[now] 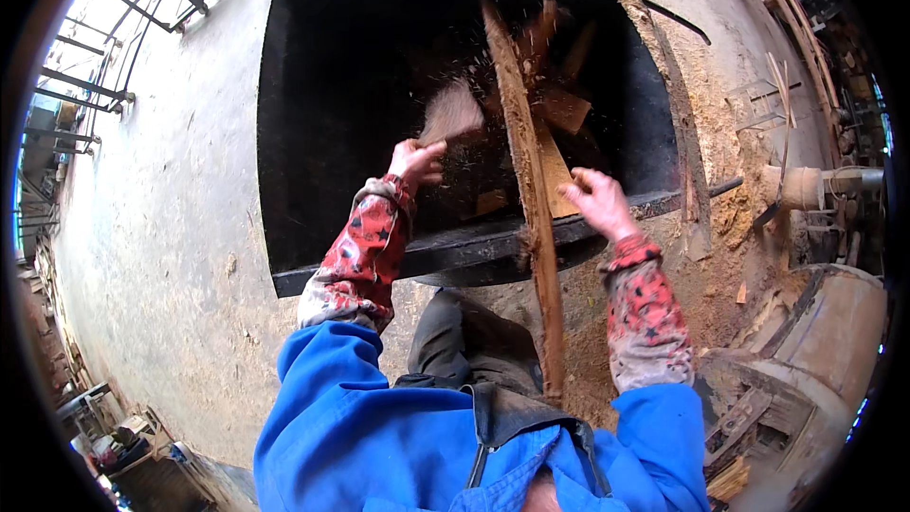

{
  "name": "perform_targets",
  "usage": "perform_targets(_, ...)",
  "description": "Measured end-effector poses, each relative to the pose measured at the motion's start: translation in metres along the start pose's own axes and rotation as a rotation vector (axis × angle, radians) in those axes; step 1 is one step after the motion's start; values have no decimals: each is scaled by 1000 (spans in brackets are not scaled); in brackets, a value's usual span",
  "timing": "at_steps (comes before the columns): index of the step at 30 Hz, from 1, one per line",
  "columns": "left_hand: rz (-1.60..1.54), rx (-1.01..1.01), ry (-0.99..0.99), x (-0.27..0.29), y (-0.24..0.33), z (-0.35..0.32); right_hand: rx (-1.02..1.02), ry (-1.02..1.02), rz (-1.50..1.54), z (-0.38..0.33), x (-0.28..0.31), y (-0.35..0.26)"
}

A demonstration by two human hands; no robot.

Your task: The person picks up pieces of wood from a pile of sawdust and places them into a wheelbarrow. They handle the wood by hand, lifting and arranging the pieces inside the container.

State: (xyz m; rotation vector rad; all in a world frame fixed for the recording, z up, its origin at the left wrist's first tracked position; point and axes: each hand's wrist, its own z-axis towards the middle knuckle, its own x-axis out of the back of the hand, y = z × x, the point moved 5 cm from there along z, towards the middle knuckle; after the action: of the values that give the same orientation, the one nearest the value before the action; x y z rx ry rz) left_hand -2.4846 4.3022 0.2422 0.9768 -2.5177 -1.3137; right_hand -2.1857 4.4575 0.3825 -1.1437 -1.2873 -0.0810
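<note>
left hand (417,163) up at the mouth of the big black square opening (284,133), fingers curled, and a blurred pale scrap of wood (451,112) sits just above it; hard to tell whether it is gripped or already loose, with chips flying around it. right hand (599,201) half open, fingers spread against a flat tan board piece (557,180) just inside the opening's lower lip. a long rough bark-edged plank (531,218) leans across that lip between both hands. looks like the feeding-in step; the next move calls for a firm grip on the plank. the opening's depths are too dark to read.
</note>
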Motion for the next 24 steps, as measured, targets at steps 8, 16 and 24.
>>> perform_targets(8,65,191,-150,-34,-35,-8,-73,-64,63,-13,-79,-16)
perform_targets(16,-544,188,-231,-88,-51,31,-239,-184,-160,26,-93,-9)
perform_targets(24,-236,58,-70,-121,-44,55,-221,-293,-330,2,-88,-36)
